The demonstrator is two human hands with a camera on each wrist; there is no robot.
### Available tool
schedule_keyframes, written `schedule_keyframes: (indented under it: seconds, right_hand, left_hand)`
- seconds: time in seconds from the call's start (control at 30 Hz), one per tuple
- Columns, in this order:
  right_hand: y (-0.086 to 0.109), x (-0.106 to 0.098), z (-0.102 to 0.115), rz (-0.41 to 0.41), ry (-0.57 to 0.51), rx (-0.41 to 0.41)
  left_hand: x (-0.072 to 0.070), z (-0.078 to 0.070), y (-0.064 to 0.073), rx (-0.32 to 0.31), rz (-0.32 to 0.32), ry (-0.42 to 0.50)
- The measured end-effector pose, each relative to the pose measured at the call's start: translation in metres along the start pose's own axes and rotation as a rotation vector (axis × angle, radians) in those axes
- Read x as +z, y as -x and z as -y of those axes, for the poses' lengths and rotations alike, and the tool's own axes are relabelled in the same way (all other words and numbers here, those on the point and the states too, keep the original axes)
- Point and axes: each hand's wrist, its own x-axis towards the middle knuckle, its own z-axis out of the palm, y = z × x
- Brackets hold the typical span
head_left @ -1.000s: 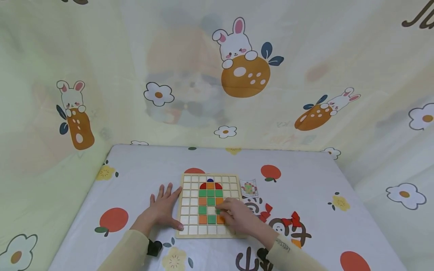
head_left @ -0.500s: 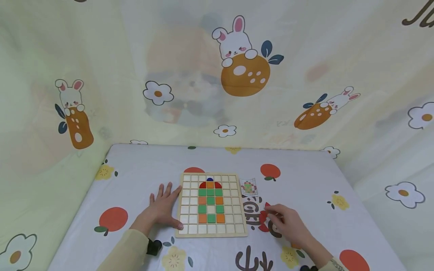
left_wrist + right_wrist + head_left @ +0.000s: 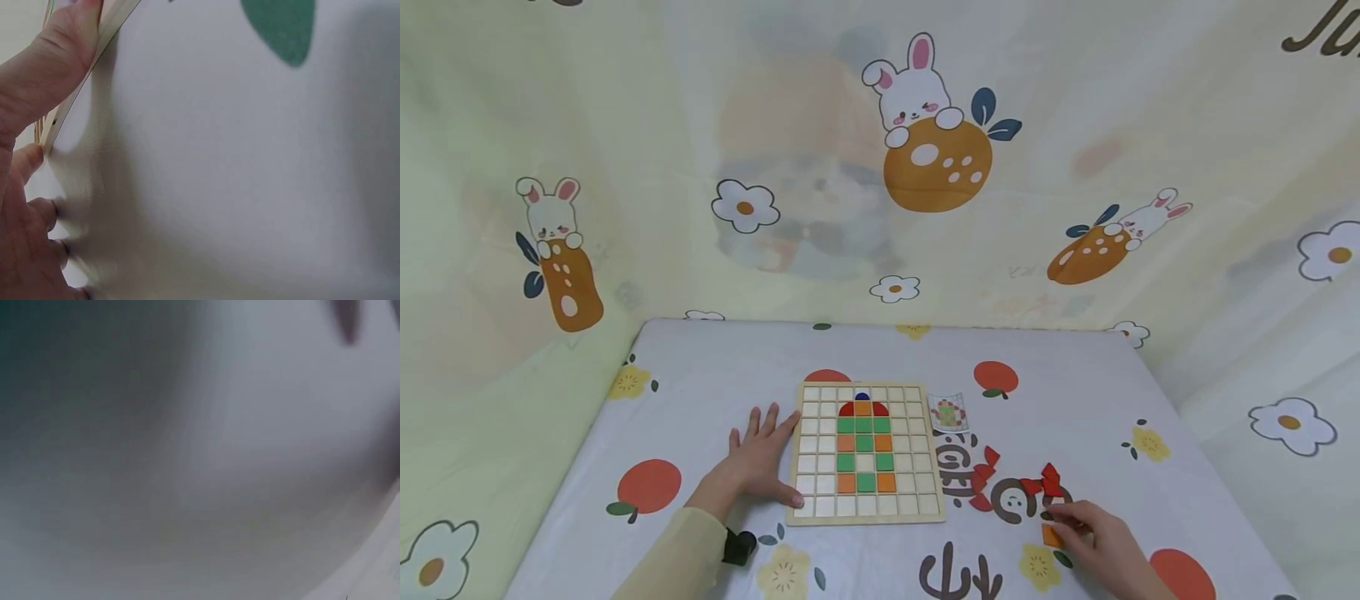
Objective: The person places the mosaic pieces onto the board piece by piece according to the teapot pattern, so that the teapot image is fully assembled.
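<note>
A wooden grid board lies on the table, its cells partly filled with green, orange, red and blue tiles. My left hand rests at the board's left edge with fingers spread; in the left wrist view its thumb lies on the rim. My right hand is at the right, fingers loosely bent over an orange square tile, with no piece visible between the fingertips. Red triangular pieces lie just beyond it. The right wrist view is mostly blurred.
A small picture card lies against the board's upper right side. More red triangles lie between the board and my right hand. The tablecloth has printed fruit and flowers, and a patterned curtain hangs behind.
My right hand has left the board and moved right, past the red triangles, to the orange tile. My left hand has stayed at the board's edge.
</note>
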Motion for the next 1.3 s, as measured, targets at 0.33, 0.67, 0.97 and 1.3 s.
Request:
schedule_keyframes:
  seconds: [0.33,0.67,0.97,1.3]
  right_hand:
    - [0.005,-0.004,-0.014,0.061,0.060,0.023]
    - [0.003,-0.003,-0.015,0.022,0.084,0.021]
    - [-0.001,-0.002,-0.008,0.040,0.075,0.041]
    - [-0.016,0.004,0.039,0.028,0.028,-0.059]
  left_hand:
    - [-0.001,0.000,0.001,0.012,-0.002,0.006]
    - [0.001,0.001,0.000,0.011,-0.005,0.003]
    - [0.002,0.003,-0.001,0.011,-0.009,0.003]
    - [0.002,0.003,-0.001,0.016,-0.011,0.004]
